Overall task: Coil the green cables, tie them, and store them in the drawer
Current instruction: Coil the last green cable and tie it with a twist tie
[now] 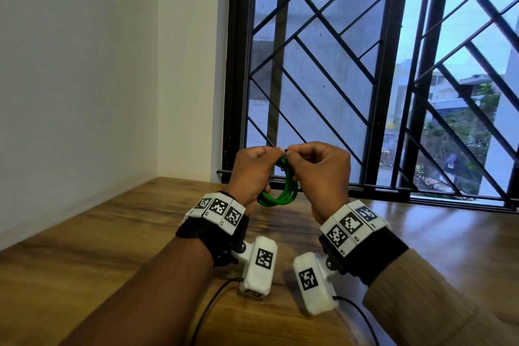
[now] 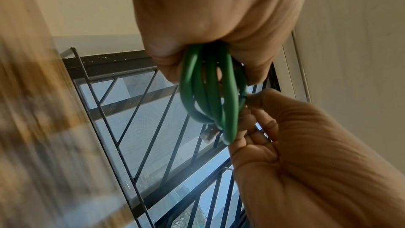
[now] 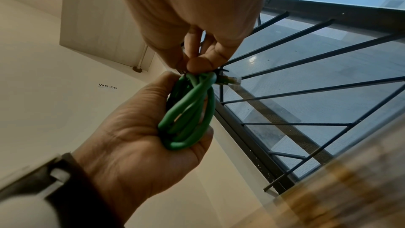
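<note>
The left hand (image 1: 250, 170) and right hand (image 1: 320, 168) hold a coiled green cable (image 1: 278, 194) above the surface (image 1: 112, 233), near its far edge.

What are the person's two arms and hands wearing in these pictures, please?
Both hands, the left hand and the right hand, are bare. Each wrist carries a black strap topped by a band of white blocks with black square markers, plus a white camera housing bearing one more marker, with a thin black cable trailing off. The right forearm has a tan ribbed sleeve; the left forearm is uncovered.

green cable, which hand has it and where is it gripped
Both. The left hand grips the coiled green cable around its loops; the right hand pinches the top of the coil, by a thin dark tie.
</note>
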A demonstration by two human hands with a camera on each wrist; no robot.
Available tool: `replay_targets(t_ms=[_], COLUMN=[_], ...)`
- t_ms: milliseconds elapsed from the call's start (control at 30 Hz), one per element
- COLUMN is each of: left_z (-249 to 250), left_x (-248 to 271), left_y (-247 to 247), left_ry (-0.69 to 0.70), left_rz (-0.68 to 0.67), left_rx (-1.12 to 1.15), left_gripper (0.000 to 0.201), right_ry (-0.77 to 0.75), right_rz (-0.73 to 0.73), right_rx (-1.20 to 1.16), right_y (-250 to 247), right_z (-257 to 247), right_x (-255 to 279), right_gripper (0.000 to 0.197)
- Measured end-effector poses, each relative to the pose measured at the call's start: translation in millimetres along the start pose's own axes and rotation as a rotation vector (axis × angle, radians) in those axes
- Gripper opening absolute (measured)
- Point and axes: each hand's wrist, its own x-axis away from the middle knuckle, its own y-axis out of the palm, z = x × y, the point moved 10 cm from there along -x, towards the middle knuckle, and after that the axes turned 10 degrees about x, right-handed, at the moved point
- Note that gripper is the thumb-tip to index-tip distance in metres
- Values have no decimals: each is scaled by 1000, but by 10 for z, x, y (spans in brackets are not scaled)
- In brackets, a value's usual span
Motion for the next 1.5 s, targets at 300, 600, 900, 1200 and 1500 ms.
replay_targets(t_ms=[300,600,900,1200,1500], left_z=[0,-26,-20,-50,-49], left_x=[-9,13,4,-3,-2], left_y=[-26,-17,-17,1,8], left_ry=[2,-39,-34,-55,-38], left_rz=[25,33,11,-26,-26], left_rx=[-11,-17,-27,-21,-11], left_gripper=[23,23,22,19,18], right_ry=[-15,-24,-16,-19,19], right_rz=[-17,-25,-19,-24,-53], right_rx=[-4,11,14,-3,-24], right_y=[16,36,30,34,33], right_z=[-10,-3,-4,-12,45], right_x=[7,20,30,25,-31], right_gripper=[5,7,7,14,8])
